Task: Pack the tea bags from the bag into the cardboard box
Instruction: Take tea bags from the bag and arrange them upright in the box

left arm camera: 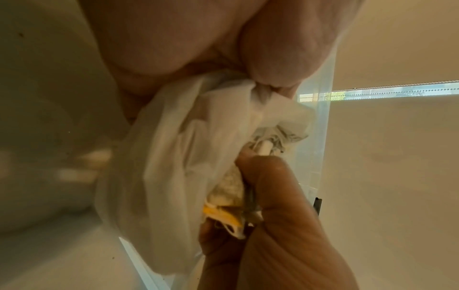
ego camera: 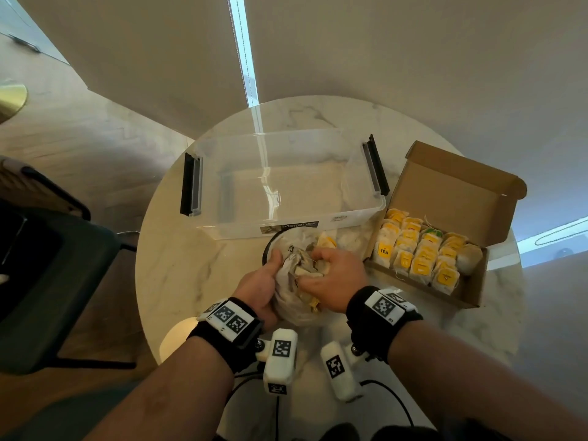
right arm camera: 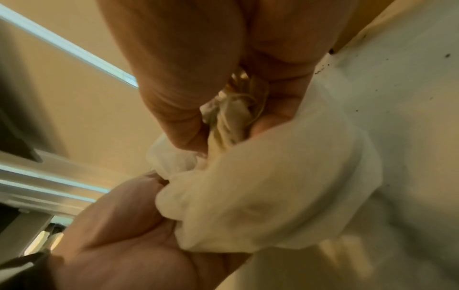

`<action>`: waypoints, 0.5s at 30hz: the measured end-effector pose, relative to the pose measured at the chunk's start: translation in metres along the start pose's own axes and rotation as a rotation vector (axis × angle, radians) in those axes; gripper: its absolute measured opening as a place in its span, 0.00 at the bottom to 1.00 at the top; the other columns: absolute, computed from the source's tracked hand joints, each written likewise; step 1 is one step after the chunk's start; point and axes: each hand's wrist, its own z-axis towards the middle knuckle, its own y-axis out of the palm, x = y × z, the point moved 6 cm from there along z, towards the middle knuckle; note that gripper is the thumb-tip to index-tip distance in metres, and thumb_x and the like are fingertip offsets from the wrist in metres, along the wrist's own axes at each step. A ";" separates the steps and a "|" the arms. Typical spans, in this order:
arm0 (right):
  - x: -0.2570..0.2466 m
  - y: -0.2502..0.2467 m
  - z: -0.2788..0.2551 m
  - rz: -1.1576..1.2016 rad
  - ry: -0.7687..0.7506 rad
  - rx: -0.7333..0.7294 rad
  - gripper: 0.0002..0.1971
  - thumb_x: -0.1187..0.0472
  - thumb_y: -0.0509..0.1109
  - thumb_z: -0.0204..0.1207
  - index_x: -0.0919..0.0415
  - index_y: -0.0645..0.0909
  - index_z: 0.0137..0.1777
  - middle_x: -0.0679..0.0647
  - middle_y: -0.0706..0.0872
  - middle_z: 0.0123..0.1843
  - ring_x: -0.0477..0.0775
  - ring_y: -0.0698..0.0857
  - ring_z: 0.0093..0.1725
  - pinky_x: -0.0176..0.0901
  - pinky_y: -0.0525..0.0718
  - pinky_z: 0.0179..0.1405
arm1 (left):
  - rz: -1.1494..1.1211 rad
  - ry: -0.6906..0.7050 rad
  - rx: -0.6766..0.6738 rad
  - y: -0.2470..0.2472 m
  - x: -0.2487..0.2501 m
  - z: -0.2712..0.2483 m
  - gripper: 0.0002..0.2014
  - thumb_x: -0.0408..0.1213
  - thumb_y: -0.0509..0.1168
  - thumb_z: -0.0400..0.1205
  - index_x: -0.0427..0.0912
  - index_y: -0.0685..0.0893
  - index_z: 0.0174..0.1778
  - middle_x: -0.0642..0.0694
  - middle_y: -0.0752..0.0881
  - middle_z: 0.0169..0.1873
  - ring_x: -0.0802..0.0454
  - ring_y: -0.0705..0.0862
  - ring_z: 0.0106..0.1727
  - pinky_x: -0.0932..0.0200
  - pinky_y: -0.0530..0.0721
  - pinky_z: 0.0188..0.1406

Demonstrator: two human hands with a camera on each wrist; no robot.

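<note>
White bag [ego camera: 291, 297] between both gripping hands, likely tea bags [left arm camera: 224, 204] inside.

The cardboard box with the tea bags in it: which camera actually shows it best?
The head view. There the whole cardboard box sits open on the table's right side, lid flap up, rows of tea bags filling it. The left wrist view does not show it at all, and the right wrist view shows at most a brown edge in its top corner.
</note>
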 end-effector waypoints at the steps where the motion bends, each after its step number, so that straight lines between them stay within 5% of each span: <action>1: 0.000 -0.002 0.000 -0.003 -0.006 0.013 0.29 0.48 0.81 0.63 0.51 0.86 0.66 0.45 0.88 0.61 0.46 0.85 0.63 0.34 0.79 0.62 | -0.001 0.004 -0.001 0.000 0.001 -0.001 0.36 0.66 0.62 0.80 0.35 0.86 0.66 0.31 0.89 0.59 0.32 0.89 0.59 0.38 0.85 0.62; 7: 0.011 -0.011 0.006 0.064 0.032 0.029 0.10 0.51 0.80 0.68 0.48 0.89 0.49 0.46 0.87 0.45 0.42 0.84 0.41 0.36 0.82 0.45 | -0.025 0.042 0.041 -0.008 0.007 0.000 0.36 0.64 0.66 0.77 0.33 0.85 0.67 0.30 0.88 0.59 0.31 0.88 0.59 0.34 0.82 0.66; 12: -0.002 -0.002 0.002 0.019 0.015 -0.107 0.36 0.44 0.80 0.68 0.52 0.77 0.76 0.47 0.83 0.68 0.50 0.83 0.66 0.42 0.80 0.66 | -0.025 0.044 -0.008 0.003 0.005 -0.007 0.32 0.61 0.62 0.82 0.34 0.86 0.65 0.30 0.88 0.60 0.31 0.88 0.61 0.35 0.81 0.68; 15: -0.004 -0.002 0.003 -0.026 -0.006 -0.087 0.32 0.46 0.80 0.69 0.53 0.80 0.74 0.49 0.86 0.67 0.51 0.84 0.65 0.39 0.79 0.63 | -0.070 0.038 -0.042 0.009 0.006 -0.012 0.32 0.60 0.61 0.83 0.35 0.84 0.68 0.30 0.86 0.63 0.31 0.86 0.64 0.35 0.78 0.71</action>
